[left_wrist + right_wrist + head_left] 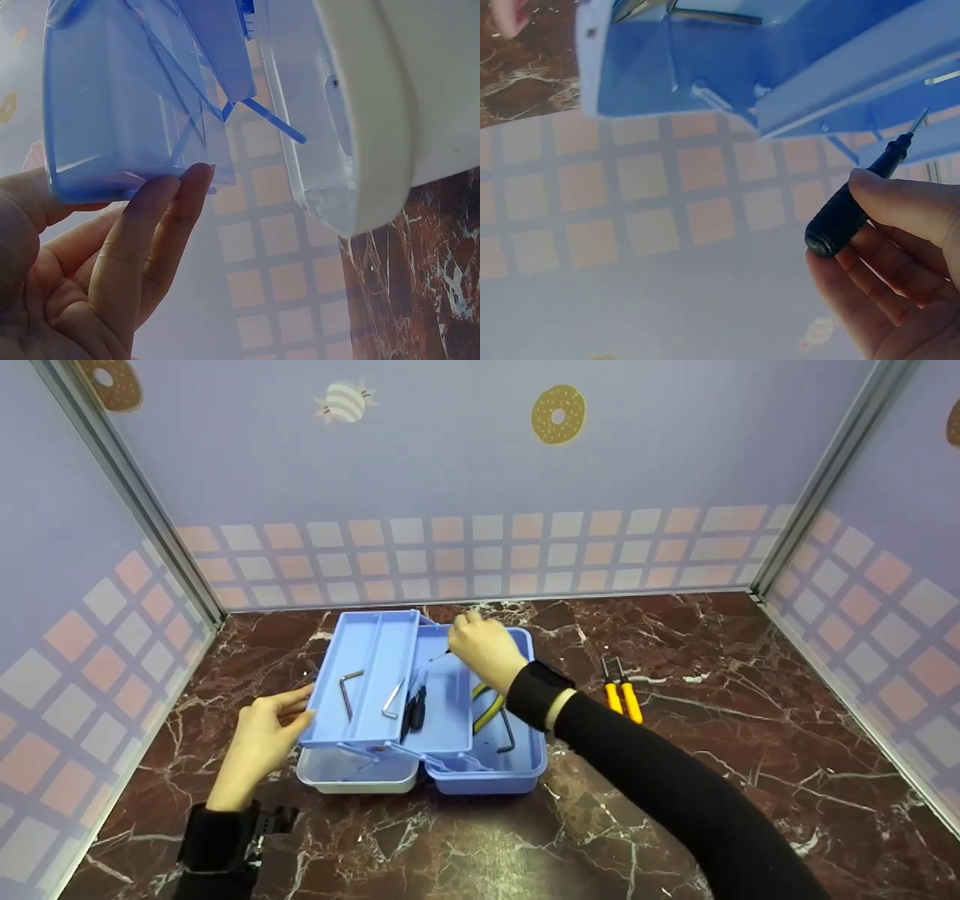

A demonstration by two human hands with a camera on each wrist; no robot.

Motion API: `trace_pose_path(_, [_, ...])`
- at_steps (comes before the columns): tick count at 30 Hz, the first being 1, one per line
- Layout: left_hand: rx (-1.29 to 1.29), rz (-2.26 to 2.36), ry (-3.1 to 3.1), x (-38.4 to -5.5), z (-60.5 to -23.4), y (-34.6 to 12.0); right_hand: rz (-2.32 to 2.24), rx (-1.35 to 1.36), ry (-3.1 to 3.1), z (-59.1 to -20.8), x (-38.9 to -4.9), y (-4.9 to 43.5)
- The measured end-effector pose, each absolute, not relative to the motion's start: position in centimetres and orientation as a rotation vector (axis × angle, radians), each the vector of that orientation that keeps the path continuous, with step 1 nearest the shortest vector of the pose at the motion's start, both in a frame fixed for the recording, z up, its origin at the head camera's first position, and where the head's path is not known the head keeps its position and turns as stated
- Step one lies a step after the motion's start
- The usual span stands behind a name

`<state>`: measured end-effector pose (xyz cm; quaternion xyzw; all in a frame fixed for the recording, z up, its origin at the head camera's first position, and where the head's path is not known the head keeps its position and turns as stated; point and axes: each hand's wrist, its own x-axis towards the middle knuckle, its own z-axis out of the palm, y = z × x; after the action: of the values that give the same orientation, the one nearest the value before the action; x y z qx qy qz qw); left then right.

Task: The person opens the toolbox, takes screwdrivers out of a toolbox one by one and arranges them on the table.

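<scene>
A blue cantilever toolbox (487, 784) stands unfolded on the marbled table. My left hand (262, 735) pinches the left edge of its raised upper tray (360, 641), fingers curled under the tray wall in the left wrist view. Over the back of the middle tray (444, 720), my right hand (486, 649) holds a small screwdriver (840, 221) by its black handle, the thin shaft pointing away from the palm. Two hex keys lie in the upper tray, one bronze hex key (345, 696) and one silver hex key (390, 703). Black-handled tools (418, 711) lie in the middle tray.
In the toolbox's deep right part lie a yellow-and-black handled tool (489, 715) and a dark hex key (509, 733). Yellow-handled pliers (624, 697) lie on the table to the right. The pale lid (358, 784) is under the raised tray. Patterned walls enclose the table.
</scene>
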<state>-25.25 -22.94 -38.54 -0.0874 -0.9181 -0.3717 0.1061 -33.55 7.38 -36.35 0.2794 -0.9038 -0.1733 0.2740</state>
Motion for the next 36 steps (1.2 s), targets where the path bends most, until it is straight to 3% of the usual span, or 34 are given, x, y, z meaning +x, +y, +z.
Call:
trace_pose_path(21, [-0.265, -1.057, -2.694, -25.3, -38.7, -22.8, -0.014, 0.649, -2.577, -34.5, -32.5, 13.5])
trace_pose_path(36, [-0.236, -1.057, -2.697, -25.2, -38.6, -22.7, 0.665, 0.627, -2.568, -35.3, -32.1, 17.9])
